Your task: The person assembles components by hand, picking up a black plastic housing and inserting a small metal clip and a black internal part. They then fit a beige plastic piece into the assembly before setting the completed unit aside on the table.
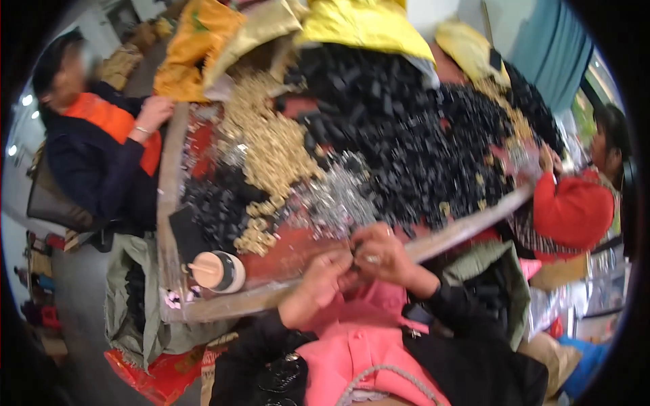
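Close together at the near edge of the table (281, 264), my left hand (317, 283) and my right hand (387, 257) meet with fingers pinched. Whatever they hold between them is small and mostly hidden by the fingers; a dark bit shows there. Just beyond my hands lies a heap of small shiny silver metal pieces (342, 196). Tan ring-like pieces (264, 142) spread from the far left toward me. A large mound of black pieces (413, 128) covers the middle and right, and a smaller black pile (217, 203) lies at the left.
A lidded container (218, 272) stands at the near left corner. Yellow sacks (365, 24) and an orange sack (196, 47) sit along the far edge. Open green sacks (132, 298) hang below the table. Co-workers sit left (101, 149) and right (575, 203).
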